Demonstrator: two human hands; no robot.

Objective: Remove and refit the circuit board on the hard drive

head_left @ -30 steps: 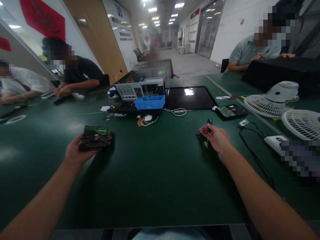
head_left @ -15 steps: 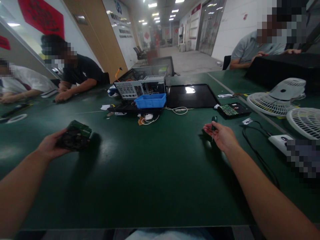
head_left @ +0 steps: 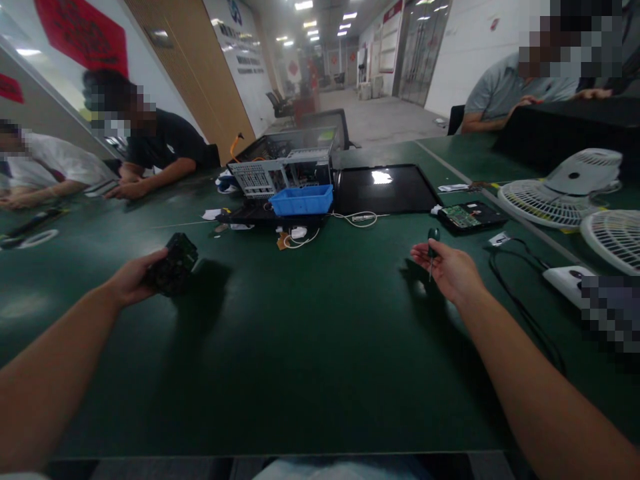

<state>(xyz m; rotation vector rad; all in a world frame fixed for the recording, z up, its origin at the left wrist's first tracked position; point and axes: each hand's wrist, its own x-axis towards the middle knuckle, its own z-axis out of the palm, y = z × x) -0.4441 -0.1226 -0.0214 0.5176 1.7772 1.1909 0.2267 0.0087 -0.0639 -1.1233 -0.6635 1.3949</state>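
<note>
At nine o'clock, the curled left hand (head_left: 134, 277) holds a dark part (head_left: 176, 265) by one side; it might slip. At three, the loose, half-open right hand (head_left: 453, 272) might drop its screwdriver (head_left: 433, 235).

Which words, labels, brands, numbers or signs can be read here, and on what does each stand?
None reads clearly enough to quote.
Red posters at left: dark characters, too blurred.
Wall sign: logo and lettering, too blurred.
White tag at right: marks too small.
Distant red signs: too small.
Black-and-green device in the left hand, screwdriver in the right hand: no legible text.
</note>
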